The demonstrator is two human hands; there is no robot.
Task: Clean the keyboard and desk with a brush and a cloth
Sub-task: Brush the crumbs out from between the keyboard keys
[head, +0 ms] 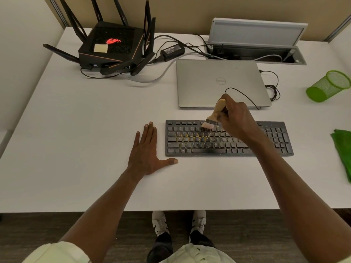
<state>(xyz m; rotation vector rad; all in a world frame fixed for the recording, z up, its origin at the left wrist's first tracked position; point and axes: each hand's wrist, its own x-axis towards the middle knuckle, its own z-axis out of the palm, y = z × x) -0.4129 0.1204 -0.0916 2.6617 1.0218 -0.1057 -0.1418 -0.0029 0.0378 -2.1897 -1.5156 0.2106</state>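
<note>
Fingers [230, 112] of the right hand [235, 118] curl round the wooden brush [215, 115], its bristles on the upper key rows of the black keyboard [228, 138]. Left hand [147, 150] lies flat on the white surface [85, 130] at the keyboard's 9 o'clock, fingers straight. Yellowish specks sit between the middle keys. At 12 o'clock lies a closed Dell laptop [222, 83]; at 10 o'clock a black router [112, 47] with a red logo. A green cloth [342, 150] lies at 3 o'clock, a tipped green mesh cup [328, 85] at 2 o'clock.
</note>
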